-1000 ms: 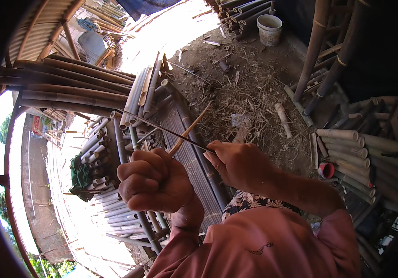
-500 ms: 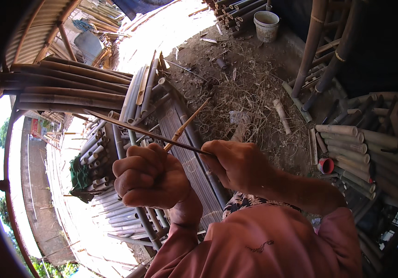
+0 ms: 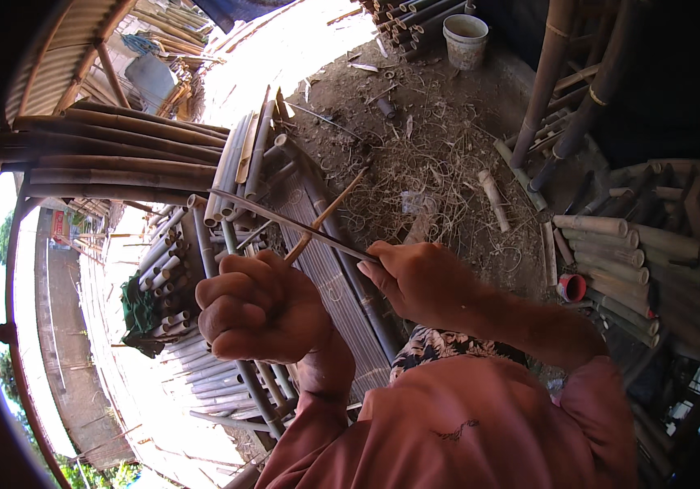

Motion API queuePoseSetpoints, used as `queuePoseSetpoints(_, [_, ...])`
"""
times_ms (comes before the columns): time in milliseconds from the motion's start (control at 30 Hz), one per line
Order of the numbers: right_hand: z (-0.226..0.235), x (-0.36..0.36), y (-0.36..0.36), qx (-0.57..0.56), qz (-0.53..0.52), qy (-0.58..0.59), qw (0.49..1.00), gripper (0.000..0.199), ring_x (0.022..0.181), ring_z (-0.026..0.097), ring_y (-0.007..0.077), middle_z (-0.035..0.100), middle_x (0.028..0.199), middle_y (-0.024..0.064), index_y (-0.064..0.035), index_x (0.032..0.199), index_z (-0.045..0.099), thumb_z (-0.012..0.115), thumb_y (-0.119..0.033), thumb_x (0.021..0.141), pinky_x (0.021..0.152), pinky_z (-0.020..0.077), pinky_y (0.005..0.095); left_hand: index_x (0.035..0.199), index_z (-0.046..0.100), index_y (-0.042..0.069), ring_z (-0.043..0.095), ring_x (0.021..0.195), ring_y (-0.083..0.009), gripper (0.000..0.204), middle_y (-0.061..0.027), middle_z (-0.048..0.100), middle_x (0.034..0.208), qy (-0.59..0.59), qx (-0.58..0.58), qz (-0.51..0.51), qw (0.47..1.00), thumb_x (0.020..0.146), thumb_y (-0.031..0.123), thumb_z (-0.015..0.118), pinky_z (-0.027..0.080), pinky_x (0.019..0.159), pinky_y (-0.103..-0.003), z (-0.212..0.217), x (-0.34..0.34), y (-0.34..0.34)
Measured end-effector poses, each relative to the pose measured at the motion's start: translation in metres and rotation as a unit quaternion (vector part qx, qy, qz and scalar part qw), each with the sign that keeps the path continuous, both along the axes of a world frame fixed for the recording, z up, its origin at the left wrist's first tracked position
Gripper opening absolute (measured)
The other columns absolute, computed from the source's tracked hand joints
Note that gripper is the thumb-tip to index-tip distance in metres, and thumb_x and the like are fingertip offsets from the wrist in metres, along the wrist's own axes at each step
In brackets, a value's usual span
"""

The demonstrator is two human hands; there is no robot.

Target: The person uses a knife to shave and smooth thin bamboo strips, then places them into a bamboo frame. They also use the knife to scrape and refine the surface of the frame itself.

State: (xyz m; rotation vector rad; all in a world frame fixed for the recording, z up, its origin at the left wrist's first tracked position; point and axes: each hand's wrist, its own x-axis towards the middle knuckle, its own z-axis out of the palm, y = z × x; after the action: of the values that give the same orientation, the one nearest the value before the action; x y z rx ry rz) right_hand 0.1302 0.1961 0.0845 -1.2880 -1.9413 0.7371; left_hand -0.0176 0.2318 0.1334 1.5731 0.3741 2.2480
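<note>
My left hand (image 3: 260,308) is closed in a fist around a slim bamboo stick (image 3: 323,218). The pale stick rises from behind the fingers and slants up to the right, narrowing to a point. My right hand (image 3: 415,281) grips the near end of a long, thin, blade-like strip (image 3: 264,212) between thumb and fingers. This strip runs up to the left and crosses the stick just above my left fist. Whether it is metal or bamboo, I cannot tell. The stick's lower end is hidden in my fist.
Below my hands stands a slatted bamboo bench (image 3: 321,277). Bamboo poles (image 3: 122,159) are stacked at the left, and cut lengths (image 3: 603,244) lie at the right. Shavings (image 3: 415,163) litter the dirt floor. A white bucket (image 3: 466,42) and a red-rimmed container (image 3: 572,288) stand there.
The strip's far end has drawn back toward the stick and now looks shorter and paler. My right hand has shifted slightly to the right, while my left fist stays nearly in place.
</note>
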Motion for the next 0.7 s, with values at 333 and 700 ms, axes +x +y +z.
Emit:
queuePoseSetpoints(333, [-0.003,0.003,0.003,0.007,-0.010,-0.013,1.000,0.029,0.063,0.068,0.0325,0.062,0.065,0.0172,-0.0016,0.091,0.057,0.049,-0.028,0.100,0.054,0.0555,0.0412,0.063,0.028,0.011,0.027,0.055,-0.0105,0.056,-0.0011,0.030,0.071,-0.014,-0.006,-0.037,0.999,0.103,0.050,0.035,0.021,0.043,-0.022,-0.003,0.001,0.001])
queuePoseSetpoints(700, [0.001,0.002,0.001,0.004,-0.006,0.025,1.000,0.020,0.063,0.065,0.0343,0.061,0.068,0.0157,-0.0026,0.092,0.058,0.057,-0.022,0.097,0.053,0.0502,0.0415,0.064,0.028,0.010,0.026,0.054,-0.0105,0.055,-0.0018,0.032,0.071,-0.031,0.018,-0.023,0.999,0.103,0.049,0.036,0.020,0.042,-0.022,-0.004,0.006,0.006])
